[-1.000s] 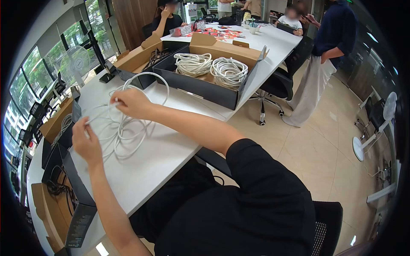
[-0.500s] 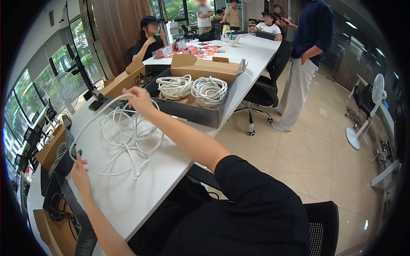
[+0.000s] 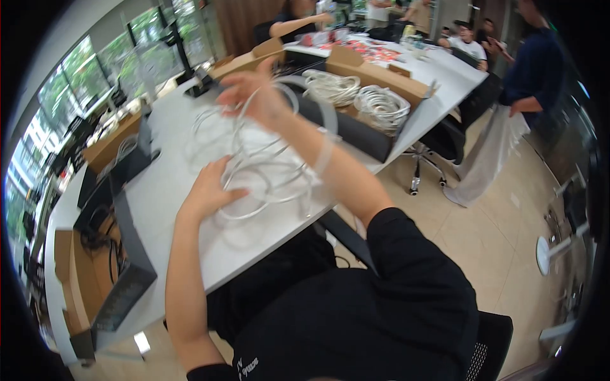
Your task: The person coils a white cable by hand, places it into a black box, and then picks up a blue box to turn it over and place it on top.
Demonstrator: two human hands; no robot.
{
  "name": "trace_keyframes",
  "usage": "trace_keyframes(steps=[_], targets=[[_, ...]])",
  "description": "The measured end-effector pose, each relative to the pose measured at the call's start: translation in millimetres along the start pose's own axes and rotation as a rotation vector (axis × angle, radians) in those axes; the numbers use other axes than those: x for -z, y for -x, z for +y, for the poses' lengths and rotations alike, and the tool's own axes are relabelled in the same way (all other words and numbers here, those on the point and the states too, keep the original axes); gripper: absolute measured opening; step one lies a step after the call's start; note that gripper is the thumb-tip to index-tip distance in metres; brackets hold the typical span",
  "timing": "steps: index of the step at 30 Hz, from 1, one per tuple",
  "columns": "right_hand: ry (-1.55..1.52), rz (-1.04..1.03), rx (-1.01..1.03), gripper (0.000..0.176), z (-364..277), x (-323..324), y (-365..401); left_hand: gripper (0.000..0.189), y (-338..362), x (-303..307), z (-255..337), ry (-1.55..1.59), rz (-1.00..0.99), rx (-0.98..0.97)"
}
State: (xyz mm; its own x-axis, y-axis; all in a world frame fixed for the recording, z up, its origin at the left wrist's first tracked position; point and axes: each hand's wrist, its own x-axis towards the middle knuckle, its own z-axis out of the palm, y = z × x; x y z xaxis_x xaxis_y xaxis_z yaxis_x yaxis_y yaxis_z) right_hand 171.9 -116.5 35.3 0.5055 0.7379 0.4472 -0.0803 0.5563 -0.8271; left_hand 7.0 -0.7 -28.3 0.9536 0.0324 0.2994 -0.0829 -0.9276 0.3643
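Note:
A tangle of white cable (image 3: 270,193) lies in loose loops on the white table in front of me. My left hand (image 3: 208,190) is at the near left side of these loops, thumb and fingers apart, touching or just beside the cable. Higher up, my right hand (image 3: 254,95) is over the far part of the tangle, smeared by motion, its fingers looking spread. One blurred cable loop (image 3: 329,136) hangs in the air across my right forearm. Whether this loop rests on the arm cannot be made out.
Behind my right arm, an open cardboard box (image 3: 362,136) holds two coils of white cable (image 3: 381,108). Another open box (image 3: 76,279) with black cables stands at the left edge. Red packets (image 3: 375,52) lie farther along the table. Several people are around it, one standing beside a black chair (image 3: 445,141).
The view has shifted left and down. My left hand has moved from the table's left side to the loops. The cable strand stretched between my hands is gone; a loop now swings by my right arm.

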Motion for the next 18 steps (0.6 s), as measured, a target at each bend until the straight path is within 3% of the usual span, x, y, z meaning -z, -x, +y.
trace_keyframes(steps=[1,3,5,8,11,12,15,16,18], targets=[[-0.070,0.000,0.033,0.098,-7.2,-0.4,1.6,0.080,1.2,0.2,-7.1,-0.102,-0.075,-0.013],[-0.160,-0.005,0.096,0.098,-19.2,-3.7,8.9,0.082,1.9,-1.9,-11.8,0.102,0.060,0.029],[-0.095,0.017,0.106,0.102,-19.5,-5.6,9.6,0.082,1.9,0.9,0.9,0.223,0.164,0.037],[-0.025,-0.072,0.065,0.104,-16.1,-9.2,9.7,0.078,0.1,-0.6,8.7,0.156,0.172,-0.031],[-0.020,-0.233,0.100,0.104,-20.0,-10.7,9.4,0.075,-1.7,1.0,16.0,0.069,-0.032,-0.011],[0.005,-0.141,0.127,0.104,-22.6,-12.8,13.1,0.069,-0.5,1.6,14.9,-0.041,-0.061,0.025],[-0.053,-0.201,0.196,0.098,-30.9,6.1,13.6,0.048,-0.7,2.2,2.3,-0.250,-0.101,0.165],[-0.050,-0.068,0.204,0.098,-32.4,6.4,13.9,0.041,-1.0,4.5,-12.8,-0.246,-0.080,0.239],[-0.032,-0.011,0.237,0.098,-36.0,13.3,14.2,0.030,6.9,7.5,-27.6,-0.567,0.122,0.480]])
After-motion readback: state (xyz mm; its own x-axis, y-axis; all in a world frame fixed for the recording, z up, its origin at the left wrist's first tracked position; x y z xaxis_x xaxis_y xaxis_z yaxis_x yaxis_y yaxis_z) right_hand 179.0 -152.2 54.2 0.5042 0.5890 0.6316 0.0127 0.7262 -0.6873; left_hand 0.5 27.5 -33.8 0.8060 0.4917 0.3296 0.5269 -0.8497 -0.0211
